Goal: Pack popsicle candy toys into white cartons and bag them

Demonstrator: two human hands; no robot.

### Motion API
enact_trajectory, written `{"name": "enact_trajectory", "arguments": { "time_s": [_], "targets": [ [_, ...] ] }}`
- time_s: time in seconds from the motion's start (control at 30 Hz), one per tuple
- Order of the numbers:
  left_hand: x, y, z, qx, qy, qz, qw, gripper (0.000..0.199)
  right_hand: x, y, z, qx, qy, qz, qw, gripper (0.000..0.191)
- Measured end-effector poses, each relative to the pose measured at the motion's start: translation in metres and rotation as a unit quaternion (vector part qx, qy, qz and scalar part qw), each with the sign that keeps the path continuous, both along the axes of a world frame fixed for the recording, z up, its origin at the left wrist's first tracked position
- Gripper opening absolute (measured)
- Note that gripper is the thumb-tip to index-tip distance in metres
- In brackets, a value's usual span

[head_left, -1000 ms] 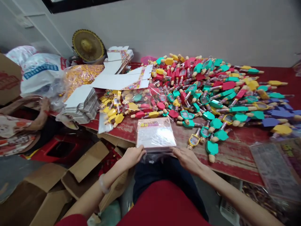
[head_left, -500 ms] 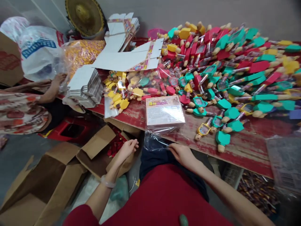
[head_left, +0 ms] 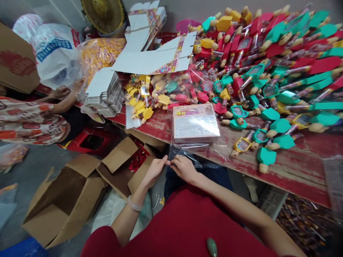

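A flat printed box (head_left: 196, 122) lies in a clear plastic bag (head_left: 187, 151) on the red table's front edge. The bag's open end hangs over the edge toward me. My left hand (head_left: 157, 169) and my right hand (head_left: 184, 167) meet at the bag's near left corner, fingertips almost touching. Both are closed in a pinch. The right one seems to hold the bag's edge; what lies between the left fingertips is too small to make out. Behind and right of the box spread green, red and yellow toy pieces (head_left: 241, 110).
Stacked folded cartons (head_left: 103, 92) and flat white card (head_left: 144, 62) lie left of the toys. Open cardboard boxes (head_left: 64, 196) stand on the floor at left. Another person's hands (head_left: 64, 92) are beside a white bag (head_left: 55, 53). A crate (head_left: 272, 201) sits below right.
My left hand has moved right and up to meet my right hand. My right hand has moved left along the bag's edge. The view has shifted slightly, with the table scene sliding right.
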State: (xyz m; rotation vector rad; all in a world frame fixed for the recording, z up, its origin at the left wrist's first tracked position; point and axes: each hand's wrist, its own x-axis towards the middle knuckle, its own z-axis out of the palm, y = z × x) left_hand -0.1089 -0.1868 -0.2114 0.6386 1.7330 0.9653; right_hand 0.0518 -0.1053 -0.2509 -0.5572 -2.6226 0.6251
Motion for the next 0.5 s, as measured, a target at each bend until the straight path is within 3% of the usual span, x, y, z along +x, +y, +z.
{"name": "enact_trajectory", "arguments": {
  "time_s": [0.37, 0.43, 0.5],
  "targets": [
    [0.011, 0.013, 0.003, -0.055, 0.012, -0.008, 0.998, 0.05, 0.006, -0.006, 0.002, 0.092, 0.076, 0.035, 0.992, 0.023],
    [0.011, 0.013, 0.004, -0.059, 0.014, -0.001, 0.998, 0.043, 0.024, -0.004, 0.001, 0.081, 0.087, 0.042, 0.992, 0.023],
    [0.008, 0.01, 0.004, -0.07, 0.025, 0.003, 0.997, 0.041, 0.062, 0.001, -0.004, 0.05, 0.063, 0.042, 0.996, 0.024]
  ]
}}
